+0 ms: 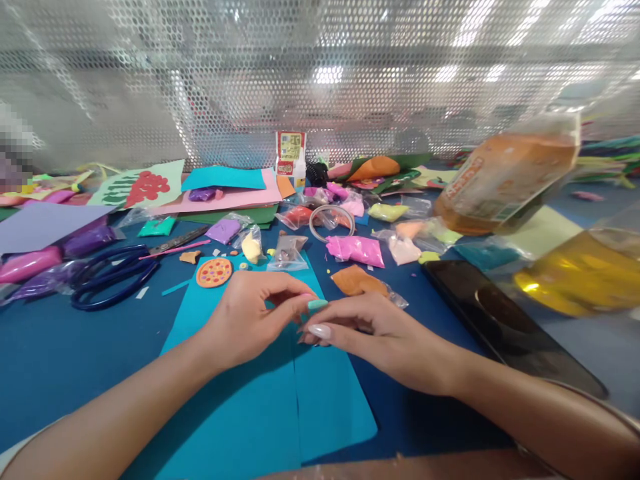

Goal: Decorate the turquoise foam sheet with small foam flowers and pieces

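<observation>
Over a sheet of bright blue paper (235, 413), my left hand (255, 313) and my right hand (385, 333) meet fingertip to fingertip. Both hands are closed in a pinch. Whatever lies between the fingers is hidden or too small to make out. A small round clay pizza (214, 272) with red and purple spots rests on the paper's upper left part, just beyond my left wrist. Past my right fingers lies a flattened piece of orange-brown clay (360, 280) by a clear wrapper. A pink clay packet (355, 250) is a little farther back.
Blue-handled scissors (115, 277) lie at left. A black phone (505, 320) is beside my right forearm, with a tilted drink bottle (510, 173) and a yellow container (585, 273) beyond. Several clay packets, a clear ring (332, 222) and coloured papers line the back, before a perforated metal screen (280, 73).
</observation>
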{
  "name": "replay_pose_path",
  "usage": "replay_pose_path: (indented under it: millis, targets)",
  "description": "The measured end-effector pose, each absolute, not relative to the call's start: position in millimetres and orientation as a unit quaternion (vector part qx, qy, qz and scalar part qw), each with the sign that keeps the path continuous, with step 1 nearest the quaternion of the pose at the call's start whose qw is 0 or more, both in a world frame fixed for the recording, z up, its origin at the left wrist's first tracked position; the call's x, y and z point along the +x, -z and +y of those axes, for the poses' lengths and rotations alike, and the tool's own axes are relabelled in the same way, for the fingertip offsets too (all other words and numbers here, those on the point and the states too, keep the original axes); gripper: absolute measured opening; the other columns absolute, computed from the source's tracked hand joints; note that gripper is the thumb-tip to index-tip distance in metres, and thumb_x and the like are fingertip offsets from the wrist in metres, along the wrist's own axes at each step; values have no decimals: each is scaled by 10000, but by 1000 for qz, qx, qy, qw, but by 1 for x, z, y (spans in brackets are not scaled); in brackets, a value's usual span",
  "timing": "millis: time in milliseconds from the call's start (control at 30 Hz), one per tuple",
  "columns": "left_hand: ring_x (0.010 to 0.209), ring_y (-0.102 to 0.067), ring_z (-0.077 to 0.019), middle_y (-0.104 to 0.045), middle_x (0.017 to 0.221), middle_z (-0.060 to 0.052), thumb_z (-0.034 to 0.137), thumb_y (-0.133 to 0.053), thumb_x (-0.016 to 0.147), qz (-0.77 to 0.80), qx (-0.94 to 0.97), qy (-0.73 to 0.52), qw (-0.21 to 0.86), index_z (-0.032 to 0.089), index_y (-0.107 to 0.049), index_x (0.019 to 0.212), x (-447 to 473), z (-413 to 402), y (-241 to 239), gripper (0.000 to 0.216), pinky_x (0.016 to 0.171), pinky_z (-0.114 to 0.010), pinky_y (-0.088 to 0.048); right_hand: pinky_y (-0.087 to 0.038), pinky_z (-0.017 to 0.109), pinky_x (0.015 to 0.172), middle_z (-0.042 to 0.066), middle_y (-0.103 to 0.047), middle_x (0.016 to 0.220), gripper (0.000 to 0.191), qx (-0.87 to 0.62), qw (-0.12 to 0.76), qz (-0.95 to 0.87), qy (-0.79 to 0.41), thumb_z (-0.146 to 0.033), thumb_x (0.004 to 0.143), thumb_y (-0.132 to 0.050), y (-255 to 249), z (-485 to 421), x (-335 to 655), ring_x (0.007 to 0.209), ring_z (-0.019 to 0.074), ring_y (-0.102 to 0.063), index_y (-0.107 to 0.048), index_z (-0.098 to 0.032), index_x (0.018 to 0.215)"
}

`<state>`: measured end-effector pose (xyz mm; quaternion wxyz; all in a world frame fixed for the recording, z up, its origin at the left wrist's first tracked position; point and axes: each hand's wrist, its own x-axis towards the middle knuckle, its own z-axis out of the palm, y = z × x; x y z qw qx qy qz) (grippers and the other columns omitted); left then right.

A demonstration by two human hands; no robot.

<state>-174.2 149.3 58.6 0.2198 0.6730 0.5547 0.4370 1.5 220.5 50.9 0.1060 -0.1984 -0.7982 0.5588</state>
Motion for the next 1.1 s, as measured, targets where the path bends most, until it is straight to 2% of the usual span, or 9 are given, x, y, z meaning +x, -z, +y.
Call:
replay_pose_path:
  millis: [167, 400, 467, 567, 633, 700, 833, 900, 1100]
  targets:
    - [645, -667, -88, -713, 794, -4, 123, -539, 823, 543, 688, -458, 148, 170, -681, 916, -176, 148, -58, 177, 580, -132, -537, -499, 243, 686, 38, -695, 852, 284, -199, 112, -799, -556, -405, 849, -523, -50, 221, 1, 801, 158, -633, -701, -191, 908]
    - [565, -654, -105, -706, 660, 24, 212, -692, 731, 534, 709, -460, 4, 196, -691, 709, -178, 147, -60, 27, 501, -154, -524, -508, 263, 732, 44, -703, 873, 261, -202, 107, -793, -565, -375, 848, -527, -52, 220, 0, 828, 170, -644, -695, -180, 896]
    - [595, -661, -109, -710, 681, 14, 226, -643, 783, 508, 745, -429, -51, 195, -694, 777, -179, 147, -57, 60, 514, -160, -519, -508, 271, 750, 49, -706, 880, 251, -200, 110, -790, -569, -356, 848, -528, -53, 220, 0, 840, 176, -647, -690, -170, 890]
    - [687, -665, -102, -713, 815, -31, 155, -528, 853, 481, 778, -389, -110, 163, -658, 990, -182, 148, -53, 189, 577, -162, -520, -508, 278, 770, 57, -707, 900, 243, -198, 111, -788, -573, -335, 850, -528, -53, 220, 0, 859, 181, -649, -683, -154, 897]
    - [749, -658, -98, -697, 907, -55, 105, -493, 856, 483, 779, -379, -124, 150, -632, 1046, -183, 150, -52, 240, 633, -165, -523, -509, 280, 773, 58, -707, 906, 245, -198, 110, -787, -573, -336, 850, -528, -53, 220, -1, 864, 182, -650, -682, -151, 897]
    - [779, -656, -98, -693, 918, -51, 96, -522, 840, 484, 777, -382, -130, 154, -645, 994, -183, 152, -52, 206, 672, -165, -522, -511, 281, 771, 57, -707, 905, 248, -198, 110, -788, -573, -342, 850, -527, -53, 220, -1, 865, 183, -650, -681, -152, 891]
    - [672, -648, -81, -691, 723, 6, 174, -649, 780, 453, 780, -413, -127, 161, -644, 782, -183, 151, -54, 14, 636, -147, -513, -512, 290, 775, 59, -708, 896, 250, -200, 115, -792, -565, -350, 844, -530, -53, 219, -1, 862, 189, -652, -679, -154, 883]
    - [624, -636, -75, -681, 682, 18, 214, -655, 781, 440, 785, -417, -127, 167, -633, 749, -182, 150, -54, 61, 602, -150, -509, -515, 297, 770, 64, -707, 887, 258, -204, 113, -794, -562, -356, 841, -527, -53, 218, -1, 853, 195, -653, -680, -151, 876]
    - [671, -644, -103, -689, 779, -32, 188, -527, 869, 453, 796, -376, -143, 155, -638, 946, -184, 149, -51, 139, 577, -180, -505, -517, 298, 765, 63, -704, 864, 268, -206, 105, -802, -550, -368, 837, -530, -54, 219, -1, 838, 196, -652, -683, -151, 874]
